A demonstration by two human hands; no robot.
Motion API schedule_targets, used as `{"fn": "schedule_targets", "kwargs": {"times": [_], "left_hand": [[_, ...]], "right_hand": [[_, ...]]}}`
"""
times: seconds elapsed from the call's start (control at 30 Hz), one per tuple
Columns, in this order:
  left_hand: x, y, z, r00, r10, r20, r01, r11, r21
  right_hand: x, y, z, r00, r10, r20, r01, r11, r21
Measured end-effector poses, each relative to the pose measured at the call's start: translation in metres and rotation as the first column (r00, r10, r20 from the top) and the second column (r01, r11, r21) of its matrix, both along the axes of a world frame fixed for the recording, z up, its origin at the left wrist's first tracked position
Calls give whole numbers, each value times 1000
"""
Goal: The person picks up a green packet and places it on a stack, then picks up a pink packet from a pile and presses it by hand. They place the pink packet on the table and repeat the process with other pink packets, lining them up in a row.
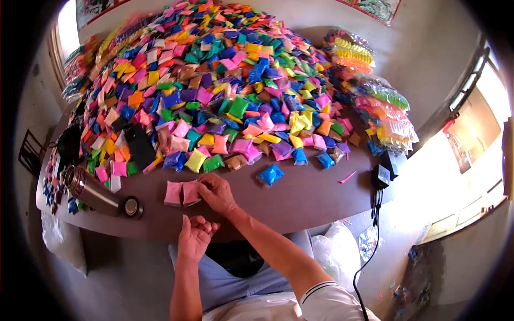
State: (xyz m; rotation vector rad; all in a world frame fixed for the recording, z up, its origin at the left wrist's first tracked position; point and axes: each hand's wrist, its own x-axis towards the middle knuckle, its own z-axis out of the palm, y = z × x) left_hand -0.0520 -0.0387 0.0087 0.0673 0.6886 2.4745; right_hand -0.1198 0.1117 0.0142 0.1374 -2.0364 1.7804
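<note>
My right hand [217, 193] reaches across the table, its thumb and fingertips pinching the right edge of a small pink packet [191, 192]. A second pink packet [173, 193] lies flat just left of it, side by side. My left hand [196, 235] hovers at the table's near edge, below the packets. Its fingers are half curled and the thumb stands apart, with nothing visible in it. Behind the pink pair lie a yellow packet [195, 160] and a green packet [213, 163] at the front of the large pile.
A huge pile of coloured packets [214, 101] covers most of the table [257, 208]. At left are a steel flask [92, 191], its round lid [131, 207] and a black phone [140, 147]. A blue packet [270, 175] and black adapters [380, 176] with cables lie to the right.
</note>
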Motion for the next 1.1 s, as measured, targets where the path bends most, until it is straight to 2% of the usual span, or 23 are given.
{"fn": "schedule_targets", "kwargs": {"times": [0.1, 0.17, 0.2, 0.23, 0.27, 0.3, 0.37, 0.43, 0.53, 0.6, 0.7, 0.9, 0.97, 1.0, 1.07, 1.1], "left_hand": [[1, 1, 4, 1000, 14, 10, -14, 999, -32], [2, 3, 8, 1000, 10, 19, -9, 998, -56], [2, 3, 9, 1000, 6, 4, -6, 999, -41], [1, 3, 8, 1000, 6, -10, -7, 1000, -24], [0, 2, 4, 1000, 5, -5, -5, 1000, -19], [0, 2, 5, 1000, 0, 2, 0, 1000, -20], [1, 2, 9, 1000, 0, -6, 0, 999, -33], [0, 3, 7, 1000, -10, -8, 10, 1000, -26], [-1, 2, 7, 1000, -17, -10, 17, 1000, -16], [1, 4, 10, 1000, -21, 0, 21, 1000, -14], [2, 6, 14, 1000, 6, 12, -5, 999, -42], [2, 5, 11, 999, 36, 3, -36, 996, -80], [1, 4, 9, 999, 40, 13, -39, 995, -88], [1, 4, 9, 998, 49, 24, -47, 994, -95], [1, 4, 9, 999, 48, 19, -46, 994, -97], [1, 4, 10, 999, 48, 12, -47, 994, -98]], "right_hand": [[-4, 3, -7, 997, 37, 67, -30, 995, -93], [-5, 10, -2, 977, 168, 135, -130, 960, -248], [-2, 15, -1, 979, 154, 135, -117, 961, -251], [9, 19, 14, 994, -21, 107, 31, 996, -87], [19, 24, 26, 981, -186, 56, 182, 980, 74], [25, 34, 34, 980, -191, 63, 186, 980, 75], [30, 62, 50, 937, -346, -57, 350, 926, 142], [25, 99, 37, 853, -474, -218, 519, 817, 252], [26, 144, 40, 849, -507, -145, 526, 795, 301], [18, 168, 32, 799, -571, -187, 593, 700, 398], [6, 182, 37, 766, -619, -172, 618, 637, 461], [-14, 193, 35, 739, -653, -168, 660, 650, 377], [-14, 204, 35, 622, -710, -329, 773, 491, 402], [-12, 211, 36, 523, -767, -372, 832, 364, 419], [-1, 245, 38, 549, -780, -301, 749, 299, 591], [4, 259, 38, 549, -779, -301, 749, 300, 591]]}}
